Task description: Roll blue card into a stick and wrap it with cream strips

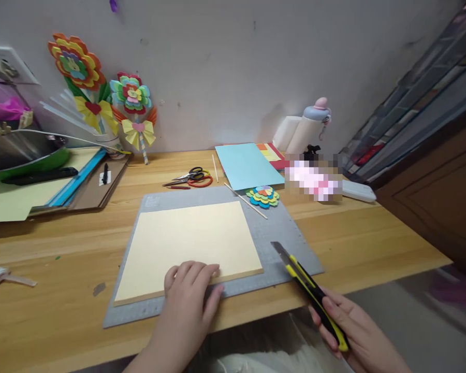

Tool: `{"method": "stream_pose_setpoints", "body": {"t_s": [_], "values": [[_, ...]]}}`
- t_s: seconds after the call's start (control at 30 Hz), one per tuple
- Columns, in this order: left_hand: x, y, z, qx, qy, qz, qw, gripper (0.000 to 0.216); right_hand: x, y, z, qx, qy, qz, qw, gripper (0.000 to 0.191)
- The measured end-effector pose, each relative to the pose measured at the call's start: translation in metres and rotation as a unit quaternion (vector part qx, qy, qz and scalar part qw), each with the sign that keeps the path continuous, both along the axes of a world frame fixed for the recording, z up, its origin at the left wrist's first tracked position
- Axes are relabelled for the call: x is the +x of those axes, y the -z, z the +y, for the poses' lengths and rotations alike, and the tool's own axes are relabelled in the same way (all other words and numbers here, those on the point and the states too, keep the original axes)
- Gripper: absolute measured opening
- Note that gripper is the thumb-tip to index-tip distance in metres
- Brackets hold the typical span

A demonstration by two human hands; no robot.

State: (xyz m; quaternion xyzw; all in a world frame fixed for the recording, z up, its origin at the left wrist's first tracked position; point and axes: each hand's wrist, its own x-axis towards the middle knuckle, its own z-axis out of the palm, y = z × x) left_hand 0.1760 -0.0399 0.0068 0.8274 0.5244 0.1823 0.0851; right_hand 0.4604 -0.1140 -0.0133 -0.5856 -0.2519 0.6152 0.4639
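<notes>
A cream-coloured sheet or thin board (pixel 190 235) lies on the grey cutting mat (pixel 287 238). My left hand (pixel 192 290) rests on its near edge, fingers spread over the surface and thumb apart. In my right hand (pixel 349 321) is a black and yellow utility knife (pixel 314 298), its blade out and pointing up and left above the mat's right part. The blade is apart from the cream sheet. Beyond the sheet, a layered paper flower (pixel 263 197) and a thin white stick (pixel 252 204) lie at the mat's far edge.
Scissors (pixel 190 177) lie behind the mat, left of a light blue sheet (pixel 248 166). Two paper flowers on stems (pixel 77 62) stand by the wall. A metal pot (pixel 19 147) and stacked card (pixel 108 191) occupy the left. A bottle (pixel 310 124) stands at the back right.
</notes>
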Motion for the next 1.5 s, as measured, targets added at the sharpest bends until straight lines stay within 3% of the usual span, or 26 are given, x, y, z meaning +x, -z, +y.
{"method": "stream_pose_setpoints", "body": {"t_s": [0.1,0.2,0.4,0.57,0.7,0.8,0.9,1.03,1.13,1.3,1.5], "values": [[0.012,-0.003,0.009,-0.049,0.024,0.005,0.999,0.016,0.0,0.006,-0.014,-0.012,-0.006,-0.092,0.996,0.044],[0.003,-0.005,0.015,-0.087,0.051,0.01,0.995,0.019,0.002,0.01,-0.019,-0.016,-0.03,-0.143,0.989,0.048],[-0.011,-0.011,0.027,-0.156,0.081,0.015,0.984,0.02,0.006,0.015,-0.016,0.002,-0.041,-0.16,0.986,0.053],[-0.005,-0.013,0.034,-0.183,0.096,0.008,0.978,0.018,0.006,0.006,-0.01,0.011,-0.043,-0.157,0.987,0.062],[-0.009,-0.009,0.036,-0.202,0.1,-0.007,0.974,0.017,0.003,0.001,-0.009,0.0,-0.048,-0.152,0.987,0.057],[-0.011,-0.007,0.037,-0.193,0.105,-0.01,0.976,0.016,0.001,-0.001,-0.009,-0.007,-0.056,-0.152,0.987,0.055],[-0.006,-0.01,0.037,-0.138,0.125,0.008,0.982,0.02,0.002,-0.003,-0.007,0.002,-0.062,-0.181,0.982,0.05],[0.006,-0.018,0.038,-0.109,0.246,0.057,0.962,0.051,0.011,-0.007,-0.005,0.008,-0.099,-0.22,0.97,0.043],[0.012,-0.014,0.043,-0.112,0.306,0.065,0.943,0.054,0.019,-0.01,-0.004,0.003,-0.126,-0.229,0.965,0.044],[0.011,0.0,0.051,-0.146,0.311,-0.006,0.939,0.052,0.026,-0.008,-0.006,-0.001,-0.143,-0.234,0.962,0.042],[0.011,0.001,0.052,-0.142,0.306,-0.012,0.941,0.048,0.022,-0.007,-0.003,-0.002,-0.159,-0.232,0.96,0.04]]}}
